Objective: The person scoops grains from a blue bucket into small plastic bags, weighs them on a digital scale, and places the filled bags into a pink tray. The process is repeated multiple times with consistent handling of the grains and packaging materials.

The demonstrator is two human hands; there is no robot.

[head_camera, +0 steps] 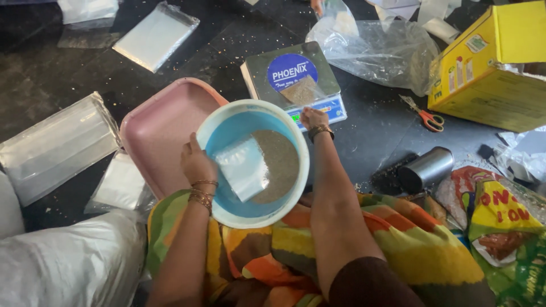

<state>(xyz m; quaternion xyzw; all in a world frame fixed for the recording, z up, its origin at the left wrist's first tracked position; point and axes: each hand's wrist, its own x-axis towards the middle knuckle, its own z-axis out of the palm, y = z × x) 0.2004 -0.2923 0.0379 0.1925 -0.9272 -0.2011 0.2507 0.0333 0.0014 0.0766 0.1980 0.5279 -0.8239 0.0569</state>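
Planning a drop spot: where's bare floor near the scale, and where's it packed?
Bare dark floor lies between the scale and the yellow box, bordered below by the scissors and metal cup. A second patch sits left of the scale, above the pink tray. Crowded: the blue bowl, held by the left hand and right hand, abuts tray and scale.

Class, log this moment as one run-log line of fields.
left hand: grips blue bowl rim | right hand: at far rim, by scale | bowl: brown powder, clear pouch
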